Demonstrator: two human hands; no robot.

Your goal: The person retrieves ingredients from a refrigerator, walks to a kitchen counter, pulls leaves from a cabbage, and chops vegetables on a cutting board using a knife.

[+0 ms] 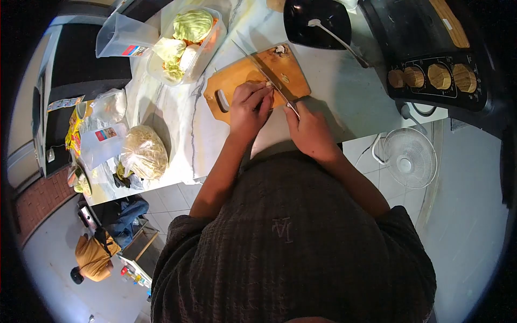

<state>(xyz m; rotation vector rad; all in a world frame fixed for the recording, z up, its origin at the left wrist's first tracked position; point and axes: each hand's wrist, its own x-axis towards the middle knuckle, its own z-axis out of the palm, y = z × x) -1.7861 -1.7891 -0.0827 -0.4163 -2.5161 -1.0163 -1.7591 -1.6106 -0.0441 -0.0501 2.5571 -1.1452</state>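
A wooden cutting board [229,81] with a handle slot lies at an angle on the counter. My right hand [309,129] is closed around the handle of a long kitchen knife [256,60], whose blade slants across the board to the upper left. Curled on the board just left of the blade, my left hand [250,105] pinches a small pale piece of food [269,84] against it. The piece is mostly hidden by my fingers, so its kind is unclear. A few pale scraps [285,78] and a dark-and-white bit [280,49] lie right of the knife.
A clear plastic container [171,78] of cabbage and cut vegetables stands left of the board. Beyond it are a black bowl [318,35] with a spoon and a stove [436,59]. Left lies a bag of noodles [144,152]. A person [94,255] is in the background.
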